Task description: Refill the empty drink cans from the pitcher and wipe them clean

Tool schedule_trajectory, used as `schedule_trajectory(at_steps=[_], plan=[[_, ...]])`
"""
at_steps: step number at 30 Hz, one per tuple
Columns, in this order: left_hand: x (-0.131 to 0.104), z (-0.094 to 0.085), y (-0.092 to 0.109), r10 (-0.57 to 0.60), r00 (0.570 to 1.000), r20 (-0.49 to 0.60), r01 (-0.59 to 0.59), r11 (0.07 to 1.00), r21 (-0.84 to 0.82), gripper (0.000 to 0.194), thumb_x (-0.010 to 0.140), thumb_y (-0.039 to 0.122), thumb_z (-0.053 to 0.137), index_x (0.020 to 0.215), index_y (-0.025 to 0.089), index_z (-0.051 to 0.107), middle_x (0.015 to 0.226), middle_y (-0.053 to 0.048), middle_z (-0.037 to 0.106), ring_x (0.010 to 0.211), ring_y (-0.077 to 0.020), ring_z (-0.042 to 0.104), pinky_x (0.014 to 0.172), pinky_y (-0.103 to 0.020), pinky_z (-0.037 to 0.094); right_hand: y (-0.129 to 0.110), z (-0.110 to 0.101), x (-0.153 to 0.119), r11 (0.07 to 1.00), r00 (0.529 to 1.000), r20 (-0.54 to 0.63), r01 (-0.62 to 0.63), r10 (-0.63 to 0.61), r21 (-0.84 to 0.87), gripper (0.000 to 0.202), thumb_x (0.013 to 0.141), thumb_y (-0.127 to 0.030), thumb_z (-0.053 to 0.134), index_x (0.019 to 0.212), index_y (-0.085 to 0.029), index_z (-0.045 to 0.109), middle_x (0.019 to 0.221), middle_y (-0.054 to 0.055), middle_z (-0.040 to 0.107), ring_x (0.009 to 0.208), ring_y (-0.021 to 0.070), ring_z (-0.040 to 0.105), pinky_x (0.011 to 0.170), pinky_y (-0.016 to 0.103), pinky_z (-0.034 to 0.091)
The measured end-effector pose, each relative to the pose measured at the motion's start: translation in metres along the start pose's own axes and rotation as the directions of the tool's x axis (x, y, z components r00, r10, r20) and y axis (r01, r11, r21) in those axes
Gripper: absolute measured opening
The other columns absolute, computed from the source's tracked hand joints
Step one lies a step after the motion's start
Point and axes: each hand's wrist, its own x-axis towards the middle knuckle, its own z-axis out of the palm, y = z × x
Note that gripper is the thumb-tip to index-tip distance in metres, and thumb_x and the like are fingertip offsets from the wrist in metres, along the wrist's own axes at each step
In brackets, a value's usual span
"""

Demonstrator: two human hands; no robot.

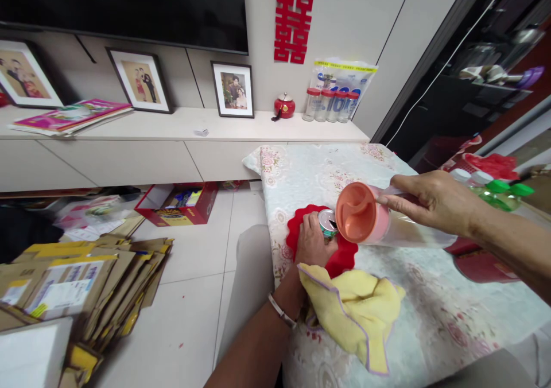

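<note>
My left hand is wrapped round a small drink can with an opened silver top. The can stands on a red scalloped mat on the table. In my right hand is the handle of a clear plastic pitcher, tipped nearly onto its side. Its orange lid faces left, close beside the can's top. Some brownish content shows dimly through the pitcher's wall. I cannot make out any stream between lid and can. A crumpled yellow cloth lies near my left wrist.
A flowered tablecloth covers the table. Green-capped bottles and a red tin sit at its right. Flattened cardboard and a red box are on the floor at left. Lidded jars stand on the cabinet.
</note>
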Motion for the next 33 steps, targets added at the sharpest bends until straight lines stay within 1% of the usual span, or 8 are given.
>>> schedule_trajectory(at_steps=[4, 10, 13, 16, 20, 26, 30, 33], plan=[[0.0002, -0.0005, -0.0001, 0.001, 1.000, -0.004, -0.001, 1.000, -0.009, 0.055, 0.076, 0.016, 0.072, 0.127, 0.022, 0.052, 0.123, -0.013, 0.063, 0.122, -0.0319, 0.062, 0.109, -0.045, 0.054, -0.0005, -0.0007, 0.0005, 1.000, 1.000, 0.017, -0.009, 0.009, -0.026, 0.060, 0.098, -0.076, 0.036, 0.064, -0.026, 0.039, 0.047, -0.001, 0.043, 0.041, 0.0143, 0.038, 0.048, 0.032, 0.027], [0.0002, -0.0032, 0.0016, -0.001, 1.000, 0.023, 0.001, 1.000, 0.001, 0.056, 0.078, 0.019, 0.073, 0.130, 0.014, 0.051, 0.127, -0.018, 0.062, 0.125, -0.0327, 0.061, 0.111, -0.045, 0.053, -0.0021, -0.0027, 0.0029, 0.999, 0.998, 0.051, -0.025, 0.027, -0.042, 0.062, 0.097, -0.078, 0.035, 0.065, -0.025, 0.044, 0.048, 0.000, 0.048, 0.043, 0.0152, 0.043, 0.050, 0.032, 0.028], [0.0000, -0.0024, 0.0013, 0.000, 1.000, 0.018, 0.000, 1.000, -0.008, 0.055, 0.079, 0.019, 0.073, 0.129, 0.015, 0.051, 0.127, -0.018, 0.061, 0.124, -0.0325, 0.060, 0.110, -0.045, 0.053, -0.0025, -0.0035, 0.0036, 0.998, 0.998, 0.058, -0.030, 0.033, -0.048, 0.063, 0.096, -0.079, 0.034, 0.066, -0.025, 0.044, 0.048, 0.001, 0.048, 0.044, 0.0156, 0.042, 0.050, 0.033, 0.028], [-0.0001, -0.0003, 0.0000, -0.004, 1.000, 0.007, 0.004, 1.000, 0.002, 0.057, 0.078, 0.019, 0.074, 0.130, 0.017, 0.050, 0.126, -0.015, 0.061, 0.124, -0.0310, 0.061, 0.109, -0.044, 0.053, -0.0024, -0.0037, 0.0042, 0.999, 0.998, 0.058, -0.024, 0.026, -0.042, 0.062, 0.095, -0.079, 0.034, 0.065, -0.026, 0.042, 0.047, 0.000, 0.045, 0.042, 0.0150, 0.040, 0.050, 0.033, 0.027], [-0.0001, 0.0003, -0.0004, -0.009, 1.000, 0.008, 0.009, 1.000, 0.015, 0.055, 0.078, 0.020, 0.074, 0.128, 0.018, 0.052, 0.125, -0.012, 0.061, 0.123, -0.0291, 0.061, 0.110, -0.042, 0.053, -0.0021, -0.0034, 0.0050, 0.999, 0.997, 0.065, -0.033, 0.036, -0.040, 0.062, 0.095, -0.079, 0.035, 0.066, -0.026, 0.042, 0.047, 0.001, 0.046, 0.042, 0.0159, 0.042, 0.050, 0.033, 0.027], [0.0001, -0.0015, 0.0006, -0.015, 0.999, 0.041, 0.013, 0.999, 0.053, 0.055, 0.079, 0.019, 0.073, 0.129, 0.018, 0.051, 0.131, -0.016, 0.061, 0.126, -0.0318, 0.060, 0.113, -0.044, 0.051, -0.0019, -0.0035, 0.0052, 0.998, 0.996, 0.075, -0.043, 0.047, -0.051, 0.063, 0.095, -0.081, 0.033, 0.067, -0.025, 0.044, 0.048, 0.001, 0.048, 0.044, 0.0160, 0.043, 0.051, 0.033, 0.028], [0.0005, -0.0005, 0.0002, -0.003, 1.000, 0.027, 0.001, 0.999, 0.051, 0.056, 0.078, 0.020, 0.073, 0.129, 0.016, 0.051, 0.126, -0.016, 0.062, 0.124, -0.0303, 0.061, 0.111, -0.042, 0.052, -0.0023, -0.0045, 0.0057, 0.997, 0.993, 0.098, -0.054, 0.060, -0.057, 0.064, 0.094, -0.082, 0.032, 0.067, -0.025, 0.044, 0.049, 0.001, 0.048, 0.045, 0.0160, 0.044, 0.052, 0.033, 0.027], [0.0003, 0.0002, 0.0001, 0.000, 1.000, 0.018, -0.001, 0.999, 0.046, 0.054, 0.079, 0.022, 0.072, 0.129, 0.017, 0.051, 0.126, -0.015, 0.062, 0.123, -0.0304, 0.061, 0.110, -0.043, 0.053, -0.0027, -0.0051, 0.0058, 0.997, 0.992, 0.110, -0.053, 0.058, -0.051, 0.063, 0.094, -0.081, 0.032, 0.068, -0.025, 0.044, 0.050, 0.001, 0.047, 0.045, 0.0159, 0.044, 0.053, 0.033, 0.028]])
